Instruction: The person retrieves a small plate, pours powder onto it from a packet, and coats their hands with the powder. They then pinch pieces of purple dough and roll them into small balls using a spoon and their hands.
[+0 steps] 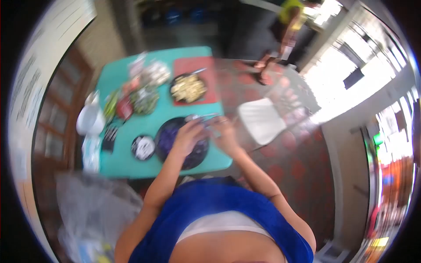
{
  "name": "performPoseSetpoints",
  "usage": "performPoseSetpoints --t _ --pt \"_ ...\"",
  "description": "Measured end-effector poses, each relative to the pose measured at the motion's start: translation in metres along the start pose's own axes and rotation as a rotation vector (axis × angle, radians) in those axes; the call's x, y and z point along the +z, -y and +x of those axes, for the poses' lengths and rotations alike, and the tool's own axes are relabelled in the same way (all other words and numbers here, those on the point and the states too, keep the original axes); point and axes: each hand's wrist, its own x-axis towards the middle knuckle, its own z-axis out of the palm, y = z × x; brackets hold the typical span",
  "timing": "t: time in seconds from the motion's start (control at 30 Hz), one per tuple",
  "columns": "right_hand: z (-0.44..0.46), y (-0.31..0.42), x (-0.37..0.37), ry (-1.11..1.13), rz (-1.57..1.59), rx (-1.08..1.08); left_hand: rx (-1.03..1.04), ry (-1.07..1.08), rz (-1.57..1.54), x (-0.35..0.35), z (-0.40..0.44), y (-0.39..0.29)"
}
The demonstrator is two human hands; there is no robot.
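Observation:
A large dark bowl (193,161) with purple pieces (166,139) in it stands at the front of the turquoise table (127,166). Over the bowl's far right part is my left hand (189,135), its fingers bent around something small and pale that I cannot make out. Beside it, at the bowl's right edge, my right hand (223,131) is closed near a thin, blurred, light-coloured item (209,115). Left of the bowl lies a small dark dish (143,147) with white content.
A dark plate of yellowish pieces (187,88) rests on a red mat (210,79). Bagged vegetables (144,98), a dark item (109,138) and a white container (90,119) are at the left. A white chair (262,120) stands right; a person (287,26) is behind.

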Motion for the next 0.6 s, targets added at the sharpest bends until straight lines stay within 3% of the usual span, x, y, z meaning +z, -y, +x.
performPoseSetpoints --t 0.13,0.2,0.23,0.3,0.37,0.4,0.6 --pt "0.009 0.000 -0.049 0.116 -0.003 0.050 -0.024 -0.021 -0.093 -0.019 0.023 0.019" --pt "0.016 -0.026 -0.089 -0.095 0.125 0.190 -0.067 -0.029 -0.090 -0.026 0.023 0.018" --pt "0.018 -0.040 -0.116 -0.320 0.082 0.131 -0.047 -0.045 -0.038 -0.028 0.022 0.018" --pt "0.021 -0.066 -0.190 -0.489 -0.054 0.247 -0.072 -0.071 0.046 -0.037 0.022 0.016" --pt "0.014 -0.044 -0.268 -0.629 -0.176 0.515 -0.098 -0.059 0.081 -0.036 0.021 0.014" --pt "0.004 -0.088 -0.297 -0.735 -0.357 0.429 -0.088 -0.089 0.114 -0.030 0.019 0.011" --pt "-0.044 -0.038 -0.470 -0.677 -0.515 0.813 -0.155 0.010 0.153 -0.043 0.036 0.006"
